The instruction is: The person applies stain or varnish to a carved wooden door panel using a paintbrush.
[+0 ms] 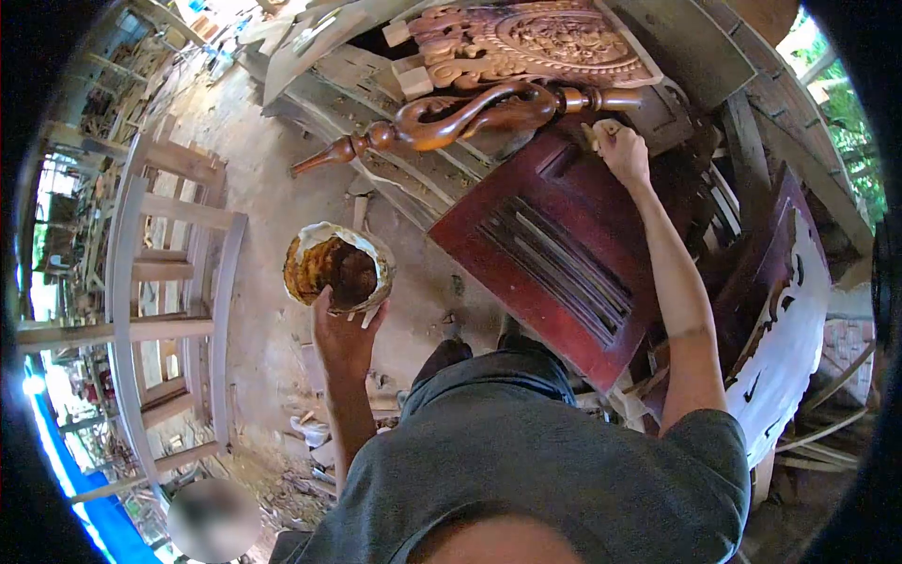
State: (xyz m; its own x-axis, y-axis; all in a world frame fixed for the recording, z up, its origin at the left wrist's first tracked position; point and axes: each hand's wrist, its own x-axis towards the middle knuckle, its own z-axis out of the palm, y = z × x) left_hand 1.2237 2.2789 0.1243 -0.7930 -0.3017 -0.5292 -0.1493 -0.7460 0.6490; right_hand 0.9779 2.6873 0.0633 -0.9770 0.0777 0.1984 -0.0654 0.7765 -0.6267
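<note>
My left hand (349,334) grips a stained pot (293,268) by its lower rim, thumb over the edge. Its inside is coated brown and a whitish lining folds over the top. My right hand (624,152) is closed at the right end of a turned, twisted wooden post (427,125), glossy and reddish brown. Something small and yellowish shows at its fingertips; I cannot tell what it is. The post lies slanting across planks, with its thin tip to the left. Below my right hand leans a dark red slatted panel (507,273).
Behind the post rests a carved wooden panel (554,47). A pale cut-out board (780,329) leans at the right. Wooden frames (127,282) stand at the left on the dusty floor (258,367). Scraps lie near my feet, and a blue sheet (113,512) is at lower left.
</note>
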